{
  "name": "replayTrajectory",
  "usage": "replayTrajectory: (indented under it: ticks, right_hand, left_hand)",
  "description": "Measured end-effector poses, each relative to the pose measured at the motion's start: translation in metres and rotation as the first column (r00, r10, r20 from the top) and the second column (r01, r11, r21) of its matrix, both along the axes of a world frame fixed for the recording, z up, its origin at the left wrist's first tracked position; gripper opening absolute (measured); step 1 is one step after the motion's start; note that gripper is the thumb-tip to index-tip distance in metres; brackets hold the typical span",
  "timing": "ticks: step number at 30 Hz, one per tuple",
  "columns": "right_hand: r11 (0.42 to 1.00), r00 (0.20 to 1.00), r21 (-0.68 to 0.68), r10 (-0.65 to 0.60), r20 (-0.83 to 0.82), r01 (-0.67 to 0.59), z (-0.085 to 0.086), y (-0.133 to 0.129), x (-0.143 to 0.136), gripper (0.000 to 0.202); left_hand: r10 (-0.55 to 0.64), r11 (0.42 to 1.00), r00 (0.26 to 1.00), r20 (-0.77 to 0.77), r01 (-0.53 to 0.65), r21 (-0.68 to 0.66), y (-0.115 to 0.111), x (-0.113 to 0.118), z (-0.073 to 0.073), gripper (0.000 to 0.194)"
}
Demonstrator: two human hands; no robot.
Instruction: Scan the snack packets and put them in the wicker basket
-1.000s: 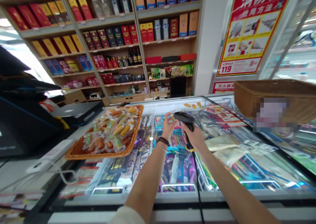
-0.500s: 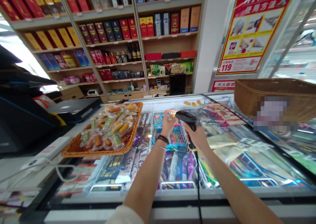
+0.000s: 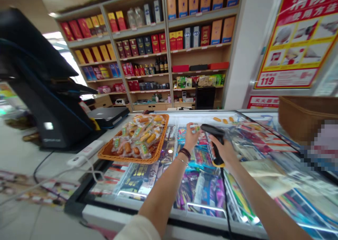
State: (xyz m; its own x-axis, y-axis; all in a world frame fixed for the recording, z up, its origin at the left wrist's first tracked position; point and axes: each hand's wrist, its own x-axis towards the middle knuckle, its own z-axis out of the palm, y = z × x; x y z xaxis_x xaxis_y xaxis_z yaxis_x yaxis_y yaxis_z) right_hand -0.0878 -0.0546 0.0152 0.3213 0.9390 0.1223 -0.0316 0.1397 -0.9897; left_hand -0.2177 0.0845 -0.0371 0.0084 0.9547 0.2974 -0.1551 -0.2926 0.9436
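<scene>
My right hand (image 3: 224,149) grips a black barcode scanner (image 3: 213,130) by its handle, over the glass top of the freezer. A cable runs down from the scanner's yellow-edged base. Just in front of the scanner head, my left hand (image 3: 192,137) pinches a small wrapped snack (image 3: 195,128) in clear film; its exact kind is hard to make out. To the left of that hand, an orange wicker basket (image 3: 101,154) holds several wrapped snacks (image 3: 145,137). Ice-cream packs (image 3: 202,189) lie under the glass below both hands.
A black checkout terminal (image 3: 50,92) and a flat dark scale (image 3: 109,116) stand at the left, near a white power strip (image 3: 84,153). Several loose snacks (image 3: 225,121) lie at the freezer's far edge. A brown basket (image 3: 298,116) sits at the right.
The view has turned left, so things sit farther right in the picture. A reddish glow at the snack in my left hand is gone. Both hands keep their holds.
</scene>
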Motion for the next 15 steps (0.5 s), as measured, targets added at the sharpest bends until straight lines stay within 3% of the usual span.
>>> replayTrajectory:
  ticks: [2, 5, 9, 12, 15]
  right_hand:
    - [1.000, 0.998, 0.013, 0.021, -0.055, -0.021, 0.014, 0.012, -0.012, 0.056]
    - [0.996, 0.992, 0.040, 0.089, -0.094, -0.086, 0.037, 0.032, -0.038, 0.053]
    - [0.979, 0.976, 0.074, 0.194, -0.095, -0.188, 0.059, 0.051, -0.088, 0.053]
    - [0.964, 0.962, 0.095, 0.259, -0.089, -0.250, 0.064, 0.055, -0.127, 0.056]
    - [0.948, 0.946, 0.100, 0.311, -0.089, -0.302, 0.063, 0.052, -0.157, 0.059]
  left_hand:
    - [0.076, 0.997, 0.996, -0.056, -0.074, 0.026, 0.006, -0.027, 0.023, 0.063]
    - [0.235, 0.965, 0.954, -0.185, -0.206, 0.162, 0.012, -0.085, 0.069, 0.058]
    - [0.526, 0.832, 0.799, -0.292, -0.413, 0.370, -0.004, -0.182, 0.123, 0.053]
    - [0.644, 0.762, 0.671, -0.367, -0.519, 0.387, -0.030, -0.251, 0.132, 0.047]
    - [0.671, 0.727, 0.522, -0.527, -0.602, 0.329, -0.056, -0.299, 0.114, 0.051]
